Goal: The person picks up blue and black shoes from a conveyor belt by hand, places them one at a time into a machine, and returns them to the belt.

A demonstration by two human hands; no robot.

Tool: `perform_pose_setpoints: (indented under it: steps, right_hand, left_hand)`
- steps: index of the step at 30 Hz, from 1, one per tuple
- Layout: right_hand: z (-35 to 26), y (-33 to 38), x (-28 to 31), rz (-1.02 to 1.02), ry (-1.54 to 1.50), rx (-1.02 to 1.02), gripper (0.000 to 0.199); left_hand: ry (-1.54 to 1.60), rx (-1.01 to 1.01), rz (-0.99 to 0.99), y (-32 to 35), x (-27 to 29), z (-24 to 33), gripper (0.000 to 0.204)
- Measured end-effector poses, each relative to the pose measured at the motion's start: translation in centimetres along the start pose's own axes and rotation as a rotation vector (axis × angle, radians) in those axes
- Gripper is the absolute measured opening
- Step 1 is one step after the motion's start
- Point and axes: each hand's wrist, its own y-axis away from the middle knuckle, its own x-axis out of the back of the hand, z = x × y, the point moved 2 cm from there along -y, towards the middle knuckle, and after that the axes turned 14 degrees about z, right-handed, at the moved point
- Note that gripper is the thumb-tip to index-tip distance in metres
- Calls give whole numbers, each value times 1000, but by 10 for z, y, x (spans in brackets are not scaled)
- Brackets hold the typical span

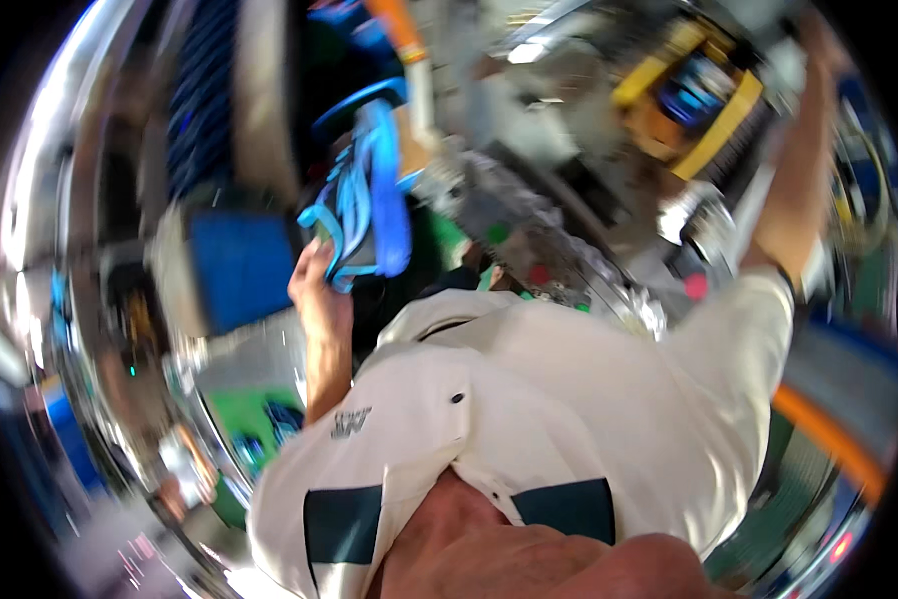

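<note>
At the left of my chest, my left hand [319, 283] is closed on the lower edge of a blue strappy piece [369, 190]. It has several curved light-blue bands and a thicker, darker blue band along its right side. I cannot make out its exact kind. My right arm reaches out to the upper right. My right hand [821, 48] is smeared by motion near the rim of the view, so its fingers do not show clearly. The nearest thing to it is a machine part with yellow bars [713, 125] around a blue piece.
A grey machine bed [529, 215] with red and green buttons runs just in front of me. On the left stands a box with a blue face [239, 268]. A green surface [254, 424] bears small blue pieces. An orange rail [833, 439] is at the right.
</note>
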Motion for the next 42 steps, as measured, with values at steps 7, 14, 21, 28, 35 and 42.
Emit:
perform_pose_setpoints:
  steps: [7, 14, 21, 28, 35, 42]
  right_hand:
    - [27, 127, -39, -415, -14, -27, 46]
    - [-43, 223, -28, -541, -109, -79, 39]
    - [-196, 317, 25, -686, -356, -117, 31]
    - [-559, 495, 63, -1269, -996, 169, 17]
    - [-899, 712, 81, -1365, -1163, 930, 33]
    - [-1044, 828, 48, -1727, -667, 1068, 56]
  left_hand:
    - [118, 40, 270, 32, 133, -12, 18]
    - [199, 57, 666, 64, 292, -43, 19]
    - [462, -21, 1137, 36, 444, -57, 18]
    - [494, -223, 1446, -64, 683, -59, 14]
    - [-208, 35, 1683, -161, 913, -34, 39]
    - [-431, -152, 1812, -221, 1032, -4, 41]
